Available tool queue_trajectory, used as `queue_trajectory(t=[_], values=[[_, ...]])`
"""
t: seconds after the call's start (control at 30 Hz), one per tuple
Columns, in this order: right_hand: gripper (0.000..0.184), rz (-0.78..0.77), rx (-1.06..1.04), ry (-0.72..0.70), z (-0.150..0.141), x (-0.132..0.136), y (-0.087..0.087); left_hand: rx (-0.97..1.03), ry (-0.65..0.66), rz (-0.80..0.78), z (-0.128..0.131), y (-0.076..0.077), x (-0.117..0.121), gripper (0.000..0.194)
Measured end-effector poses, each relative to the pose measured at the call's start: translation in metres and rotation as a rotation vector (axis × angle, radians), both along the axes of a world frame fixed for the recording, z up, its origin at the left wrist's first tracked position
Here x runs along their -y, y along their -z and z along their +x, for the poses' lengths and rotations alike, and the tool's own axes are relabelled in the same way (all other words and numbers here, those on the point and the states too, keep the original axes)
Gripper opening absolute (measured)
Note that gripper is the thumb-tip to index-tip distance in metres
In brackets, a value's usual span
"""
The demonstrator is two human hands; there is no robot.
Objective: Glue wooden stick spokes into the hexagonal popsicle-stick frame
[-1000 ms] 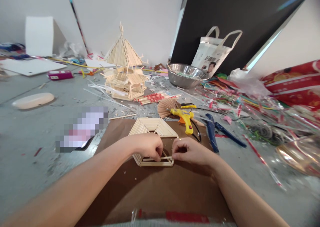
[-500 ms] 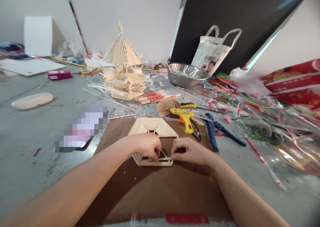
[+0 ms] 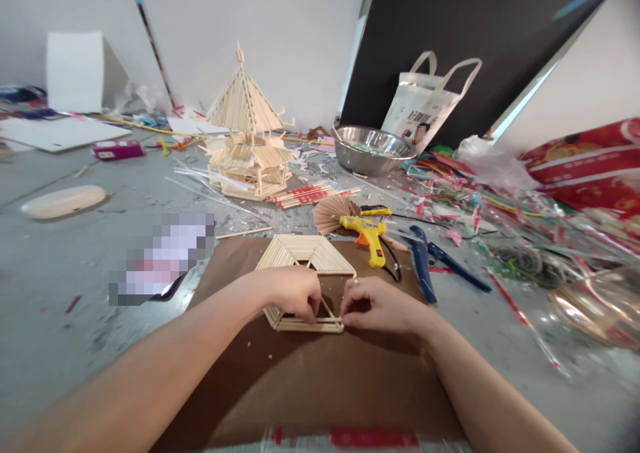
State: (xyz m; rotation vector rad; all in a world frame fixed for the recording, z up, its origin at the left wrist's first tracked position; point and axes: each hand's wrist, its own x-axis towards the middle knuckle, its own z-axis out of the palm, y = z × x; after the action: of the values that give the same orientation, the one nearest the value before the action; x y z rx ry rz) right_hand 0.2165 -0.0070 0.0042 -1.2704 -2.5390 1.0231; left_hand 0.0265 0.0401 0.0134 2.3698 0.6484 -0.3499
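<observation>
A hexagonal frame of pale wooden sticks point(image 3: 320, 253) lies on a brown board point(image 3: 310, 386) in front of me. Its far and left sides are filled with rows of sticks; thin spokes cross the open middle. My left hand point(image 3: 300, 292) reaches over the frame, its fingers pinched on a thin wooden stick point(image 3: 295, 320) that lies along the near edge. At that stick's right end, by the frame's near right corner, my right hand point(image 3: 377, 303) pinches with thumb and forefinger. Its fingertips partly hide the corner.
A yellow glue gun point(image 3: 367, 233) and blue-handled pliers point(image 3: 424, 263) lie right of the frame. Behind stand a stick pagoda point(image 3: 247, 133) and a metal bowl point(image 3: 373, 156). A phone point(image 3: 165, 260) lies left; plastic scraps point(image 3: 475, 206) litter the right.
The stick between my hands has come down closer to the frame's near edge, narrowing the gap. Both hands have otherwise barely moved.
</observation>
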Motion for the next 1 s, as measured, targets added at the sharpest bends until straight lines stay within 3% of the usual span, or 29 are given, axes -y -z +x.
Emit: queue_trajectory(t=[0.27, 1.0], values=[[0.01, 0.187, 0.119, -0.007, -0.011, 0.009, -0.003, -0.008, 0.022, 0.008, 0.002, -0.001, -0.001, 0.02], [0.009, 0.237, 0.131, 0.056, -0.014, 0.011, 0.002, 0.003, 0.001, 0.024, 0.003, -0.003, 0.002, 0.023]])
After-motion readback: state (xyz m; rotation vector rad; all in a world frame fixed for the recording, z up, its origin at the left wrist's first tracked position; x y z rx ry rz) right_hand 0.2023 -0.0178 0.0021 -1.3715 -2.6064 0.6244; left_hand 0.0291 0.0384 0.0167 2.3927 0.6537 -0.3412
